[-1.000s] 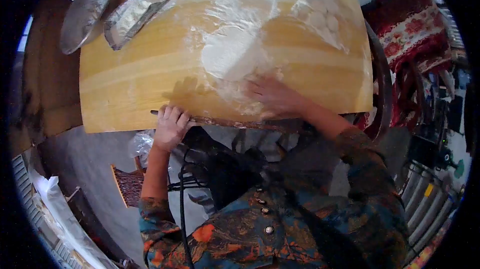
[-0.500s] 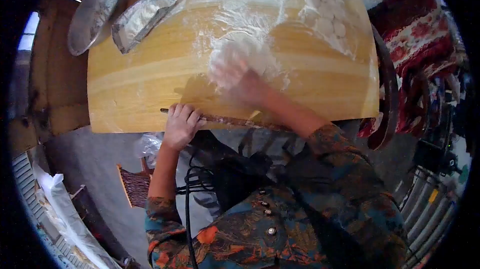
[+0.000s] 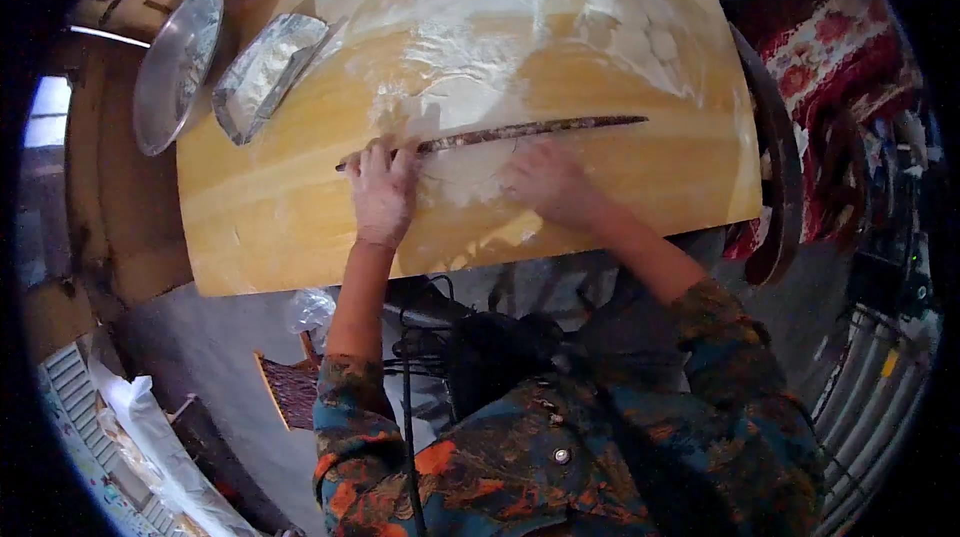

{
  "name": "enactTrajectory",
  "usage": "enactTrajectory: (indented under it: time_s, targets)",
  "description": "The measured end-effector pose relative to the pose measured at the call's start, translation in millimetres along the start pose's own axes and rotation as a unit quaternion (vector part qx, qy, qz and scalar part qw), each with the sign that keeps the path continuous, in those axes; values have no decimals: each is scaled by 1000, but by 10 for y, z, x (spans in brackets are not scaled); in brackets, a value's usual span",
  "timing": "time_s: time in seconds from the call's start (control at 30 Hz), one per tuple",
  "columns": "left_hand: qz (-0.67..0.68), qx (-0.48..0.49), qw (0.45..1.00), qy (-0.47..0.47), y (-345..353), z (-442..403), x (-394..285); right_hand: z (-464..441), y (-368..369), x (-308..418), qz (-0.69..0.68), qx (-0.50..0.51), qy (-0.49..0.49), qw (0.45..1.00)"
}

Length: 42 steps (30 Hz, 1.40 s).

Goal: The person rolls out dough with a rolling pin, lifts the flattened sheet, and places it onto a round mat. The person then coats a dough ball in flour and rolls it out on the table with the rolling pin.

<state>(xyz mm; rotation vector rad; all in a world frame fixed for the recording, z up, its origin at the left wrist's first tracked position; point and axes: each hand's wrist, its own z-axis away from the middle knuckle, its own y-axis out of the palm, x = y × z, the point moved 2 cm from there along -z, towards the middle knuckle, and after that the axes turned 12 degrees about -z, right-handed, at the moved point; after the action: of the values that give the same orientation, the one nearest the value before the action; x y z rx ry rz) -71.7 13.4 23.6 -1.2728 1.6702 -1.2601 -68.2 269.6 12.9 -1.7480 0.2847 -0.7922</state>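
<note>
A long, thin, dark rolling pin (image 3: 560,125) with flour on it lies slantwise over the wooden board. My left hand (image 3: 385,199) is closed round its left end. Just below the pin's middle is my right hand (image 3: 550,180), its blurred fingers bent down at the edge of a pale flat piece of dough (image 3: 462,175). Whether the right fingers grip the dough cannot be made out. Beyond the pin, a thick white patch of flour (image 3: 458,97) covers the board.
Several round dough pieces (image 3: 655,42) sit at the board's far right. A foil-like tray of flour (image 3: 262,77) and a metal bowl (image 3: 178,72) are at the left. The wooden board (image 3: 270,227) ends close to my body. A red patterned cloth (image 3: 835,47) hangs at the right.
My left hand has carried the rolling pin from the board's near edge forward over the dough. My right hand has shifted right and back toward me from the flour patch.
</note>
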Motion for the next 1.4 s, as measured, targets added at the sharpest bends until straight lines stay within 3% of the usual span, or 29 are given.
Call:
enactTrajectory:
  time_s: [0.03, 0.13, 0.23, 0.33, 0.43, 0.53, 0.63, 0.73, 0.83, 0.93, 1.03, 1.13, 1.23, 1.33, 1.37, 1.4]
  targets:
    - [10, 19, 1000, 19, 17, -22, -35, -90, 48, 66, -17, 36, -8, 999]
    - [48, 55, 997, 39, 48, -23, -129, -333, 254, 117, -24, -43, -37, 998]
    - [91, 66, 994, 12, 49, -32, -131, -442, 357, 92, 18, 25, -63, 998]
    - [116, 79, 990, -13, 157, -18, -35, -652, 172, 126, 97, 144, -6, 985]
    - [142, 32, 988, -44, 146, -49, -2, -826, -456, -157, -34, 40, 154, 987]
    - [117, 20, 993, 6, 89, -175, -103, -734, -439, -293, -44, -211, 164, 963]
    - [61, 37, 992, 100, 248, -258, -332, -599, -82, -125, 5, -63, 63, 996]
    - [67, 75, 993, 64, 369, -312, -392, -572, 73, -155, 20, -95, 51, 994]
    - [101, 84, 989, 61, 331, -284, -476, -525, 38, -148, -22, 25, 97, 995]
    - [136, 89, 983, 85, 214, -166, -615, -337, -77, -2, -48, 54, 143, 987]
    - [151, 71, 981, 104, 74, 62, -759, 57, 111, 153, -54, -33, 97, 993]
    - [130, 73, 984, 96, 110, 330, -804, 287, 215, 449, 68, -26, 88, 993]
    - [92, 91, 988, 82, 52, 340, -824, 246, 320, 503, -70, -40, 151, 985]
    - [24, 49, 998, -15, -21, -30, -706, -200, 313, 148, 23, -111, 183, 977]
    - [70, 58, 995, -48, -94, -157, -638, -211, 262, 138, 30, -68, 174, 982]
    - [96, 68, 993, -24, -66, -127, -642, -234, 74, 197, 35, -25, 165, 985]
